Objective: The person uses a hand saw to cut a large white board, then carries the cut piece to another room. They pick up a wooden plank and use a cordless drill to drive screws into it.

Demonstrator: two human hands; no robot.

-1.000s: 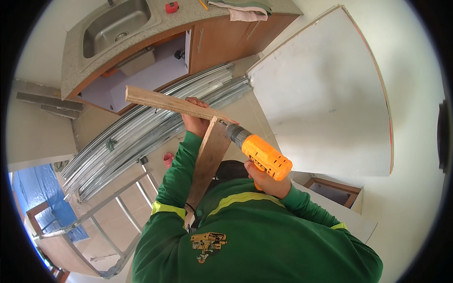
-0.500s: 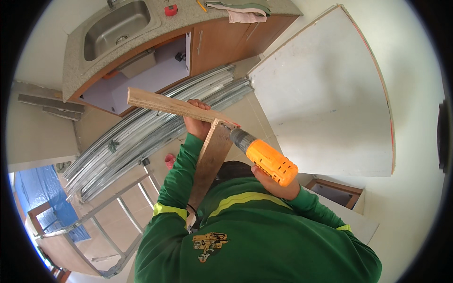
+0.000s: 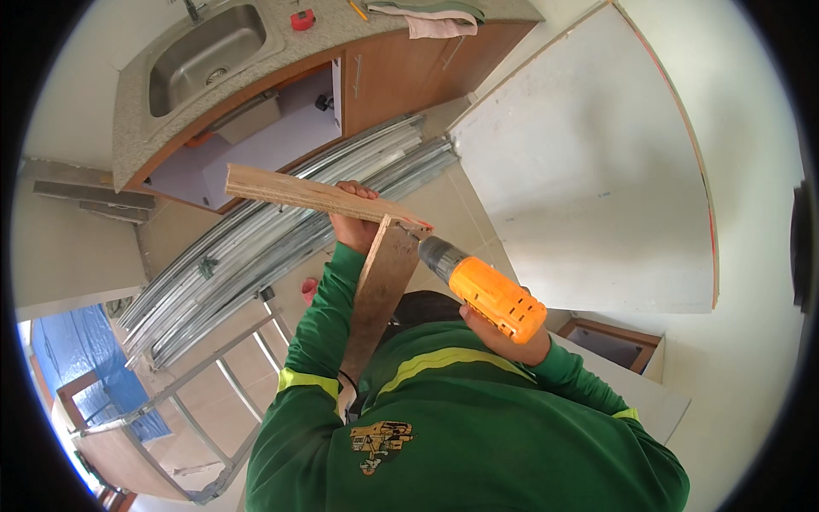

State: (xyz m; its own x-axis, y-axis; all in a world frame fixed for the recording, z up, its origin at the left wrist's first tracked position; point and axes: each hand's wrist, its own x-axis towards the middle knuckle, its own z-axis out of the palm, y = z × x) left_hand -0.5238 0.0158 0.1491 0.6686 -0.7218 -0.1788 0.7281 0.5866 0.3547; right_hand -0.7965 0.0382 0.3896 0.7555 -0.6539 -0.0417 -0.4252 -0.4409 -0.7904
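Observation:
My right hand (image 3: 509,340) is closed round the handle of an orange cordless drill (image 3: 490,294) with a dark chuck. The bit's tip points at the corner where two pieces of wood meet; a screw seems to sit there, too small to be sure. With my left hand (image 3: 355,220) I grip a wooden strip (image 3: 286,189) that runs leftward from that corner. A wider wooden board (image 3: 386,277) meets it at an angle and reaches back toward my body, its lower end hidden by my sleeve and torso.
Beyond my hands lie long metal profiles (image 3: 230,256) on the floor, below a counter with a sink (image 3: 207,60). A large white panel (image 3: 589,171) leans at the right. A metal ladder (image 3: 200,418) stands at the lower left. A red tape measure (image 3: 303,20) rests on the counter.
The drill has shifted slightly right and down, its tip drawn a little away from the wooden corner. Both hands keep their grips; the view has moved slightly.

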